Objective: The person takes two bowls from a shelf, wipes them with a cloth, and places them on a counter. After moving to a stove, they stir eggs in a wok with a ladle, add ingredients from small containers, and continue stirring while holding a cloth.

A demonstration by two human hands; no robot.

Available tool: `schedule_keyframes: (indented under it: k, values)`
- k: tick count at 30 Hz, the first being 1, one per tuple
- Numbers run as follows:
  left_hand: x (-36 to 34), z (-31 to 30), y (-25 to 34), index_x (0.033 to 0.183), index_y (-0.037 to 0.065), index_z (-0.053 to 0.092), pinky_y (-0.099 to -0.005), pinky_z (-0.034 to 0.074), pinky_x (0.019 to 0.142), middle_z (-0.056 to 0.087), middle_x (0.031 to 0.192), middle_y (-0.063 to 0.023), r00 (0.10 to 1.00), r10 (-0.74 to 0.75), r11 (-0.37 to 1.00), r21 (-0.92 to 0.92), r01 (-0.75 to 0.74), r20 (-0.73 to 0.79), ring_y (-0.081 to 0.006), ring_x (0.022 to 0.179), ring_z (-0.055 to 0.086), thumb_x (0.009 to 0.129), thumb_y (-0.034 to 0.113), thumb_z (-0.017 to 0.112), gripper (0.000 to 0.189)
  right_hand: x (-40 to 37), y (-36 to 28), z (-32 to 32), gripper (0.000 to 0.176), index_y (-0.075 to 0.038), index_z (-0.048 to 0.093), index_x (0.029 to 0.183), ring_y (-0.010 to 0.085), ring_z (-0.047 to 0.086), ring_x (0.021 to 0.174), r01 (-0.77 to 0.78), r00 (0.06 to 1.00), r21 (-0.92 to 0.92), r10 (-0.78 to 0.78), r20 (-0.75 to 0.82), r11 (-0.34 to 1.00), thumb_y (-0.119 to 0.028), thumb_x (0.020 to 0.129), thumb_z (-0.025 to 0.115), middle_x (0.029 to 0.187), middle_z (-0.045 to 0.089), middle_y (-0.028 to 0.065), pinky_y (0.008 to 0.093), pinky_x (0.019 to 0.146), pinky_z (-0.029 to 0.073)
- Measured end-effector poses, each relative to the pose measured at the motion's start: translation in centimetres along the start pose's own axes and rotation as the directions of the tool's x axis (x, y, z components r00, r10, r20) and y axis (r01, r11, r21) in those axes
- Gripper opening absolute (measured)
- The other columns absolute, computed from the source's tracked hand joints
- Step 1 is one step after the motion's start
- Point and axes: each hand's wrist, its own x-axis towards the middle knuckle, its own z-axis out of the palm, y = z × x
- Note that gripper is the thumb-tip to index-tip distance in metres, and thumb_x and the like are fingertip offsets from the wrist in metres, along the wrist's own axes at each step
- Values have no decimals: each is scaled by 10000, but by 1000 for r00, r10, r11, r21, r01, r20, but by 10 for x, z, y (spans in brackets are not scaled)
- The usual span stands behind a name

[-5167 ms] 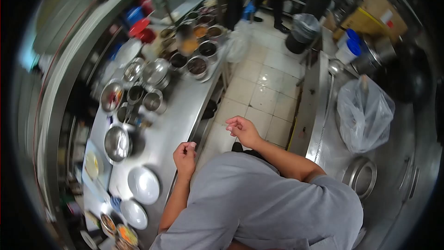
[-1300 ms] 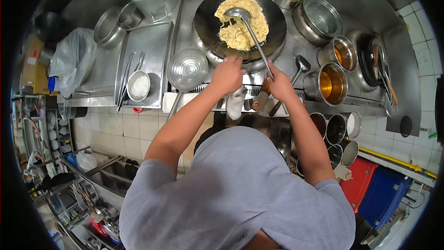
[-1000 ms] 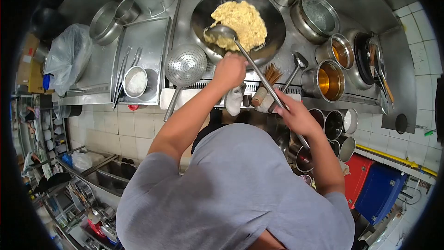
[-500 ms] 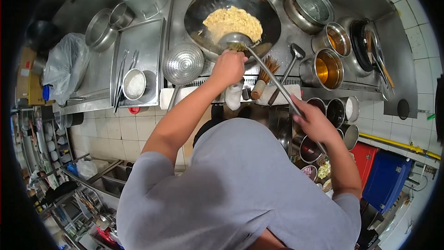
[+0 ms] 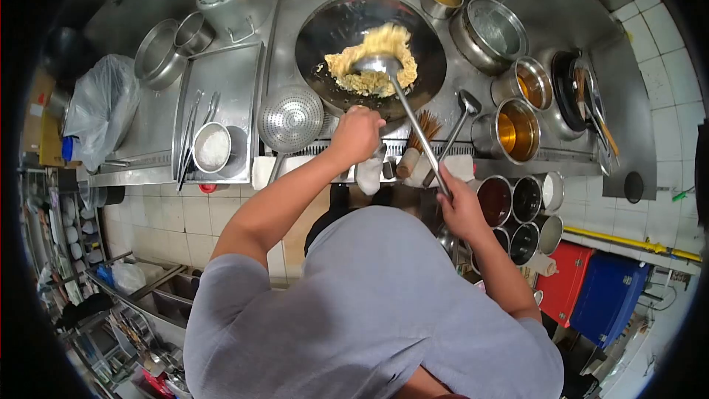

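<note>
From where I stood, the wok (image 5: 314, 48) sat on the steel range straight ahead of the cook, with yellow food (image 5: 341, 65) heaped in its middle, the top of the heap blurred. The right hand (image 5: 461, 210) was wrapped around the far end of a long-handled ladle (image 5: 378, 65), whose bowl was down against the food. The left hand (image 5: 358, 134) was clenched at the wok's near edge, gripping it, though I couldn't see the exact hold beneath the fingers; a pale cloth (image 5: 369, 176) hung just below. A perforated strainer (image 5: 292, 118) lay just left of the wok, while a stiff-bristled brush (image 5: 427, 129) and a spatula (image 5: 467, 103) rested to the right, near the ladle's handle.
</note>
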Motion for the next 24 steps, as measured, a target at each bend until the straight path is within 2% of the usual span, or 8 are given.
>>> schedule_keyframes:
  k: [2, 4, 6, 7, 12, 16, 19, 24]
  values:
    - [10, -2, -2, 908, 3, 736, -570, 529, 900, 713, 948, -233, 999, -44, 999, 24, 43, 25, -458, 982, 663, 1036, 140, 658, 204, -18, 3, -10, 793, -117, 456, 1687, 455, 680, 958, 78, 997, -36, -77, 14, 996, 46, 955, 715, 1059, 675, 242, 479, 912, 564]
    - [16, 1, -12, 913, -2, 736, -570, 530, 904, 711, 949, -239, 999, -31, 1000, 6, 31, 39, -462, 978, 662, 1045, 150, 656, 216, -28, -6, -25, 788, -108, 478, 1673, 447, 680, 945, -30, 996, -34, 32, 81, 999, 65, 943, 721, 1044, 669, 232, 481, 907, 564]
    - [21, 4, -20, 930, -4, 742, -565, 534, 907, 708, 962, -241, 998, -40, 999, 32, 38, 46, -459, 996, 661, 1054, 172, 653, 233, -35, -9, -35, 784, -107, 514, 1658, 384, 690, 965, -54, 995, -34, 57, 78, 998, 70, 928, 739, 1093, 682, 221, 381, 895, 574]
    - [25, 6, -24, 930, -4, 742, -565, 534, 907, 708, 962, -241, 998, -45, 998, 34, 44, 44, -459, 996, 661, 1054, 172, 653, 233, -36, -13, -44, 784, -107, 514, 1658, 384, 690, 965, -51, 995, -33, 54, 83, 998, 70, 928, 739, 1093, 682, 221, 381, 895, 574]
    - [36, 19, -42, 970, -7, 761, -565, 541, 918, 708, 994, -236, 995, -79, 995, 64, 76, 54, -449, 1030, 661, 1058, 189, 646, 243, -27, -5, -78, 788, -107, 542, 1639, 419, 671, 961, -67, 993, -256, 90, 82, 964, 87, 897, 726, 1033, 643, 219, 439, 917, 559]
    - [35, 24, -41, 971, -1, 764, -562, 550, 929, 714, 1004, -224, 994, -108, 989, 107, 104, 25, -443, 1041, 662, 1057, 192, 649, 240, 28, 44, -50, 776, -114, 548, 1633, 469, 661, 1005, 18, 999, -325, -28, -26, 945, 80, 900, 718, 1055, 654, 239, 497, 931, 536]
    - [35, 20, -39, 982, 0, 771, -557, 555, 934, 725, 1026, -221, 993, -107, 991, 87, 103, 42, -438, 1065, 669, 1052, 193, 656, 235, 68, 63, -19, 760, -110, 545, 1634, 475, 659, 1008, 38, 992, -221, -64, -110, 975, 72, 915, 708, 1058, 659, 247, 503, 932, 533]
    - [39, 16, -38, 984, 5, 791, -548, 562, 948, 746, 1051, -219, 986, -153, 986, 78, 147, 74, -425, 1102, 681, 1045, 214, 664, 253, 14, 8, -33, 749, -114, 545, 1638, 453, 683, 1026, -22, 999, -122, 17, -42, 992, 82, 934, 710, 1104, 689, 246, 456, 979, 552]
